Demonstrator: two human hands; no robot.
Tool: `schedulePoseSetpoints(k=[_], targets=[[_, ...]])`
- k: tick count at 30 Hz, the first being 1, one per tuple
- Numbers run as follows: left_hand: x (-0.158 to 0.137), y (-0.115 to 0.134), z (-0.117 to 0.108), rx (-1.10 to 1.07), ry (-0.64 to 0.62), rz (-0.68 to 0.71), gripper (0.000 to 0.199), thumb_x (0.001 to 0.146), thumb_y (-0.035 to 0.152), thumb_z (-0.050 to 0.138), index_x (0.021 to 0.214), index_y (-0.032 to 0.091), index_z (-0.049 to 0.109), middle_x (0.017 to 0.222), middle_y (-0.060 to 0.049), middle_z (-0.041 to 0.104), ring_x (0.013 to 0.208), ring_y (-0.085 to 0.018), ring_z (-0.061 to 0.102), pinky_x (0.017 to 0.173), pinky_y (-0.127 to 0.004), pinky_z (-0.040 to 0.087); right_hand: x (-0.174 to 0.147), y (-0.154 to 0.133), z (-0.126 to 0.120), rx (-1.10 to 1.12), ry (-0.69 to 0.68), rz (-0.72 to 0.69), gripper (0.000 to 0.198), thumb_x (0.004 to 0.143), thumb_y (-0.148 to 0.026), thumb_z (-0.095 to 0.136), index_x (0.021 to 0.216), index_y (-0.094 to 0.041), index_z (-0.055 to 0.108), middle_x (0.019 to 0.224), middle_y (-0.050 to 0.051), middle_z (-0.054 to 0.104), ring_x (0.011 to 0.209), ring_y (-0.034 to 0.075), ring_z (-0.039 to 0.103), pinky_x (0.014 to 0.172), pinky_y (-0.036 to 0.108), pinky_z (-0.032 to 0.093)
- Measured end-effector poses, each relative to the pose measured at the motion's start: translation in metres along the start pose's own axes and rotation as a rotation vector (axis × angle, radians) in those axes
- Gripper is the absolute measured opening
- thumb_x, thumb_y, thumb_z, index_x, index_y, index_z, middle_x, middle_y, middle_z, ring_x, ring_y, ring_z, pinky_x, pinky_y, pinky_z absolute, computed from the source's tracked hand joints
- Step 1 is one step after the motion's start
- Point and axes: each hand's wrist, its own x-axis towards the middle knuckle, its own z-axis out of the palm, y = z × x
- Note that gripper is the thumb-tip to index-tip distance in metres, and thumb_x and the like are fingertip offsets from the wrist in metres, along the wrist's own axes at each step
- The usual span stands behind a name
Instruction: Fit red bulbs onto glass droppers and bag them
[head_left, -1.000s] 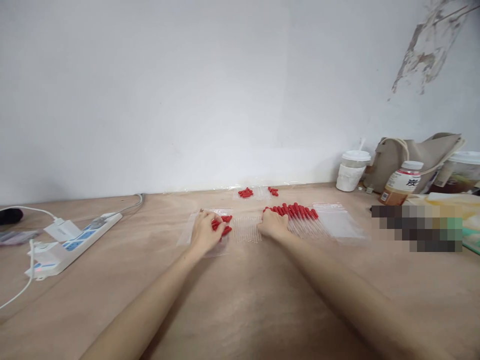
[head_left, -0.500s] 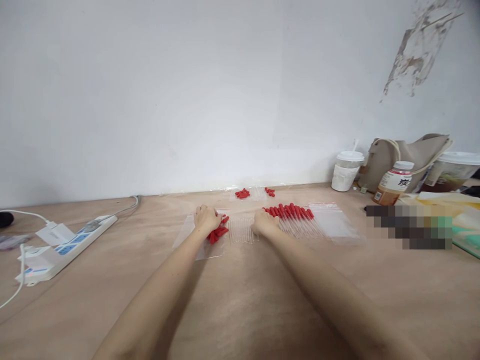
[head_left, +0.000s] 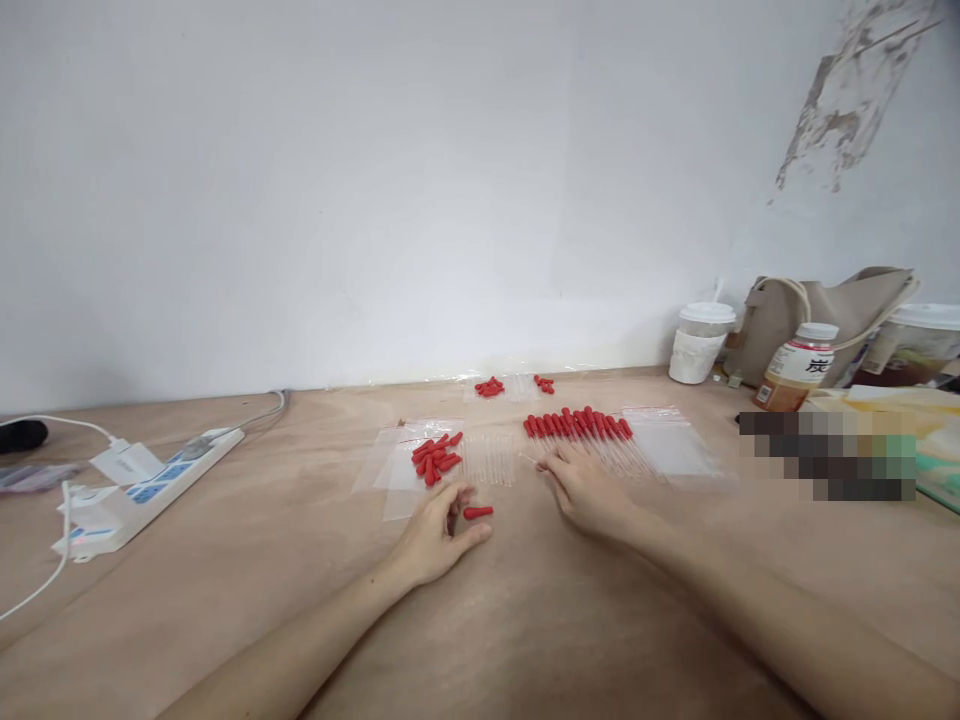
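Observation:
My left hand (head_left: 435,537) rests on the wooden table (head_left: 525,620) with one red rubber cap (head_left: 478,512) pinched at its fingertips. Just beyond it a pile of red caps (head_left: 435,457) lies on a clear plastic bag (head_left: 397,480). A row of clear glass tubes (head_left: 489,458) lies right of the pile. My right hand (head_left: 589,492) holds a thin clear tube whose tip (head_left: 527,459) points left. Behind that hand lie several red-capped droppers (head_left: 581,428).
A white power strip (head_left: 150,482) with cables sits at the left. More red caps (head_left: 491,386) lie near the wall. Empty zip bags (head_left: 675,447) lie right of the droppers. A lidded cup (head_left: 701,342), a bottle (head_left: 799,368) and a beige bag (head_left: 832,305) stand at the right.
Both hands have drawn back toward me from the piles. The left came away from the red caps with one cap; the right left the tubes with a clear tube.

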Motion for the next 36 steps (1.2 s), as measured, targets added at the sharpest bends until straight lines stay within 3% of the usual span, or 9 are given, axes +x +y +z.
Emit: schedulePoseSetpoints(k=[2,5,8,16,23,28,32,36], targets=[[0.005,0.002,0.004,-0.009,-0.01,-0.003,0.037,0.068,0.037,0.064,0.1,0.018,0.058,0.088,-0.005,0.054,0.074,-0.017,0.052,0.062,-0.027,0.042,-0.01,-0.003,0.009,0.018,0.087,-0.061,0.025,0.085,-0.014,0.034,0.093,-0.014,0.058,0.085,0.009,0.055,0.08,0.016,0.047,0.072,0.029,0.032],[0.012,0.006,0.01,-0.013,0.019,-0.014,0.017,0.076,0.032,0.056,0.08,0.018,0.065,0.078,-0.003,0.054,0.074,-0.017,0.051,0.063,-0.026,0.041,-0.018,-0.008,0.019,0.067,0.18,-0.108,0.026,0.086,-0.014,0.033,0.095,-0.015,0.058,0.083,0.008,0.055,0.077,0.016,0.048,0.072,0.029,0.03],[0.014,0.01,0.013,-0.027,0.069,0.007,0.016,0.08,0.029,0.051,0.076,0.017,0.062,0.073,-0.002,0.054,0.07,-0.016,0.05,0.061,-0.025,0.039,-0.021,-0.011,0.023,0.118,0.211,-0.117,0.025,0.086,-0.016,0.035,0.092,-0.017,0.059,0.083,0.007,0.056,0.077,0.015,0.048,0.073,0.03,0.029],[0.012,0.017,0.009,-0.036,0.042,0.075,0.013,0.082,0.024,0.048,0.076,0.017,0.057,0.074,-0.001,0.056,0.073,-0.016,0.05,0.065,-0.025,0.038,-0.024,-0.014,0.023,0.174,0.145,-0.201,0.022,0.085,-0.017,0.039,0.092,-0.022,0.059,0.08,0.002,0.061,0.074,0.013,0.051,0.076,0.032,0.025],[0.01,0.015,0.01,-0.121,0.017,0.033,0.014,0.084,0.026,0.045,0.082,0.017,0.055,0.074,-0.001,0.056,0.069,-0.014,0.05,0.063,-0.023,0.038,-0.023,-0.015,0.02,0.224,0.128,-0.199,0.024,0.086,-0.019,0.037,0.093,-0.021,0.06,0.081,0.004,0.062,0.074,0.013,0.052,0.075,0.032,0.026],[0.011,0.014,0.005,-0.259,-0.13,0.081,0.015,0.085,0.026,0.043,0.084,0.016,0.055,0.076,-0.001,0.057,0.07,-0.013,0.052,0.064,-0.021,0.04,-0.021,-0.012,0.016,0.313,0.067,-0.245,0.027,0.086,-0.021,0.037,0.097,-0.024,0.061,0.078,0.002,0.062,0.07,0.011,0.052,0.075,0.032,0.027],[0.012,0.015,0.0,-0.217,-0.259,0.098,0.02,0.086,0.025,0.041,0.088,0.018,0.06,0.079,-0.001,0.061,0.073,-0.013,0.054,0.066,-0.021,0.041,-0.019,-0.008,0.016,0.311,0.028,-0.263,0.027,0.086,-0.024,0.038,0.098,-0.026,0.062,0.077,0.002,0.062,0.068,0.011,0.052,0.075,0.032,0.027],[0.011,0.017,-0.001,-0.171,-0.271,0.104,0.022,0.086,0.024,0.041,0.083,0.018,0.062,0.074,0.0,0.061,0.068,-0.013,0.054,0.062,-0.02,0.04,-0.017,-0.009,0.017,0.288,0.009,-0.232,0.025,0.086,-0.022,0.04,0.095,-0.028,0.063,0.078,0.0,0.063,0.069,0.011,0.053,0.074,0.032,0.025]])
